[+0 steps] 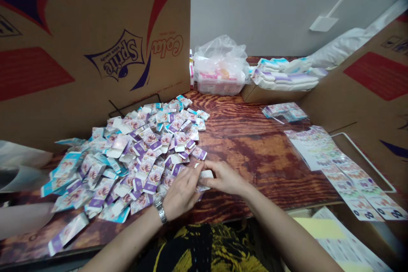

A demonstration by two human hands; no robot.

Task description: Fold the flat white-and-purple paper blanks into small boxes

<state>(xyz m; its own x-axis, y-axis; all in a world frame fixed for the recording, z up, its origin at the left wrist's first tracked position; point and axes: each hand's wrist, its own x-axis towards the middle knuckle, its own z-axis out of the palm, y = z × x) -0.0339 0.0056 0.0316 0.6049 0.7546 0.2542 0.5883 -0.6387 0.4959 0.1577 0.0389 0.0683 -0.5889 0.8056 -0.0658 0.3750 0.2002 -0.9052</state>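
Note:
My left hand [184, 190], with a metal watch on its wrist, is closed at the right front edge of a heap of small boxes. My right hand [227, 177] meets it from the right, thumb and fingers pinching the same small white carton [206, 174]. The carton is partly hidden by my fingers, and one white end shows between the hands. Beside them spreads the heap of small printed boxes [149, 136], white with purple or blue ends, lying at all angles. Some of them have their end flaps standing out.
A large cardboard box [95, 51] stands behind the heap, another [376, 76] at the right. At the back are a plastic-bagged tub [219, 76] and a low carton of wrapped packs [287, 80]. Sticker sheets [344, 174] lie on the right of the wooden table [236, 131].

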